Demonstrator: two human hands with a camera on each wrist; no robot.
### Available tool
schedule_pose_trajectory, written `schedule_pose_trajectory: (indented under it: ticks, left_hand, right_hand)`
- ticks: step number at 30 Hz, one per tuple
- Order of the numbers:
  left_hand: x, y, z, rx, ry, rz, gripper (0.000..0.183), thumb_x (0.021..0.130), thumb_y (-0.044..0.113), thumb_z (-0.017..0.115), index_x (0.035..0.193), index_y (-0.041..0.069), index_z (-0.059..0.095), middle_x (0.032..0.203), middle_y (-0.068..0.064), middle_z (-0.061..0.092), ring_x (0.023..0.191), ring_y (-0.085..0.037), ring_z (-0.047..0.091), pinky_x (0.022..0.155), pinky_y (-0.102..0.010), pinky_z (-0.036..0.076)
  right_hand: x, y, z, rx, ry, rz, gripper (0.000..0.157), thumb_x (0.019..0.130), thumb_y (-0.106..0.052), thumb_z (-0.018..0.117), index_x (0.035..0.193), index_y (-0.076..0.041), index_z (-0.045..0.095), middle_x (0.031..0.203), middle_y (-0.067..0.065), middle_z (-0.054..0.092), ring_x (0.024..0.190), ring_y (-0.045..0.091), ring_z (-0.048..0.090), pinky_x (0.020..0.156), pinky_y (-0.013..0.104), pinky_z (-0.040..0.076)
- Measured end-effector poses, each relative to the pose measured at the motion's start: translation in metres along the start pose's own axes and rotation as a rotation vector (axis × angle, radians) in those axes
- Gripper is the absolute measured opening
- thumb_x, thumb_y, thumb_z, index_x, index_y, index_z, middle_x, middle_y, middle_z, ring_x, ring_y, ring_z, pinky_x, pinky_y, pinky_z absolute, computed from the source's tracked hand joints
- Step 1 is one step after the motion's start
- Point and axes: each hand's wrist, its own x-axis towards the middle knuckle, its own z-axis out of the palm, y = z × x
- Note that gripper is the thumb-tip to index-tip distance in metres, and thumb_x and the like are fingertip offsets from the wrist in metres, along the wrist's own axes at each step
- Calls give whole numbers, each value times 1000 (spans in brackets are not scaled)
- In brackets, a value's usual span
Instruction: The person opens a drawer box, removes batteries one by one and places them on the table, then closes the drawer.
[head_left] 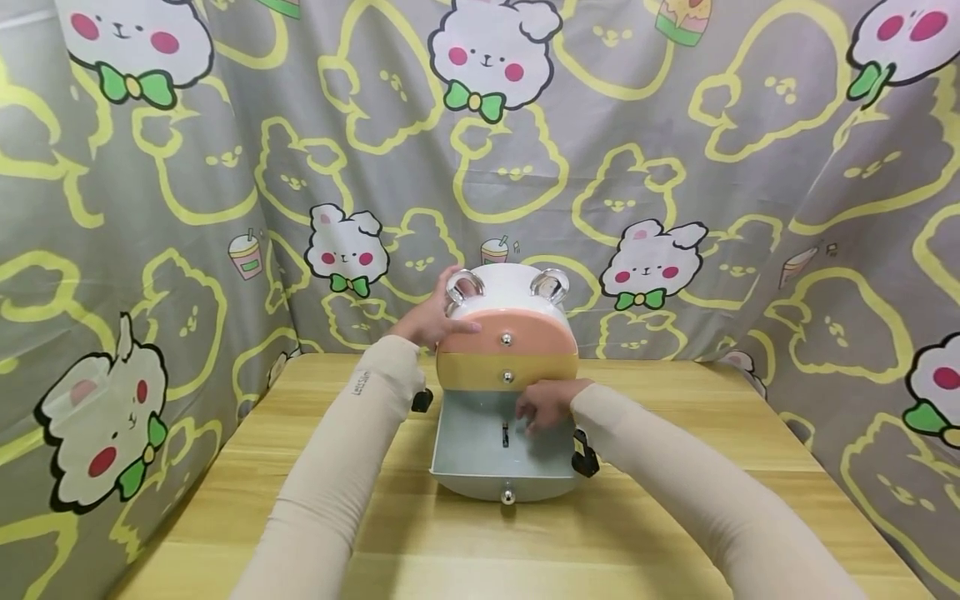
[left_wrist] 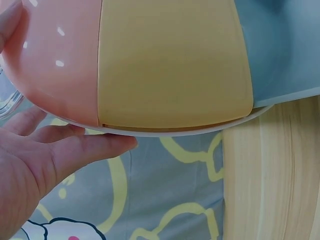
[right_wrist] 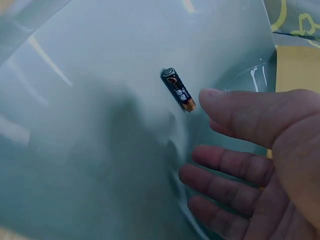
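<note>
A small bear-eared drawer box [head_left: 504, 287] stands on the table, with a white shell and silver ears. My left hand [head_left: 429, 320] holds its upper left side, thumb on the front of the pink top drawer [head_left: 543, 335] and fingers along the side of the shell. The yellow middle drawer [left_wrist: 172, 65] is closed. Pulled out below it is the grey-blue bottom drawer [head_left: 465, 446], where a black-and-copper battery [right_wrist: 178, 91] lies on the floor. Over this drawer, my right hand [head_left: 551, 403] has its fingers spread loosely, thumb tip close beside the battery and nothing held.
The box sits toward the back of a wooden table [head_left: 315, 467]. A grey curtain [head_left: 517, 183] with white and yellow cartoon animals hangs behind and on both sides. Round silver knobs [head_left: 507, 494] stick out from the drawer fronts.
</note>
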Motion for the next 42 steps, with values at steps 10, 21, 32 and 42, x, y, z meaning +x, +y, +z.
schedule_pose_trajectory:
  ticks: [10, 21, 32, 42]
  left_hand:
    - [3, -2, -1, 22, 12, -2, 113, 78, 30, 83, 150, 42, -3, 154, -25, 20, 134, -42, 33, 105, -51, 33]
    - [4, -3, 0, 10, 17, -5, 113, 78, 29, 83, 151, 40, -2, 156, -24, 16, 135, -42, 30, 106, -52, 31]
    - [2, -4, 0, 5, 31, -5, 113, 77, 28, 84, 152, 38, -1, 153, -25, 20, 132, -41, 35, 106, -51, 32]
    - [1, -4, 0, 7, 18, -6, 114, 77, 30, 84, 149, 45, -3, 154, -26, 23, 134, -43, 33, 106, -51, 32]
  right_hand:
    - [17, -12, 0, -68, -78, -58, 41, 82, -26, 79, 119, -14, 66, 99, -3, 66, 92, 11, 59, 83, 28, 48]
    - [34, -21, 8, -136, -98, -14, 35, 80, -31, 81, 111, -21, 68, 100, -10, 63, 92, 7, 54, 86, 26, 44]
    - [43, -24, 11, -95, -114, -38, 24, 79, -28, 82, 91, -15, 66, 80, -12, 56, 72, 5, 48, 66, 22, 40]
    - [42, -26, 15, -195, -63, -44, 24, 78, -31, 82, 77, -21, 60, 72, -14, 55, 65, 3, 48, 62, 21, 40]
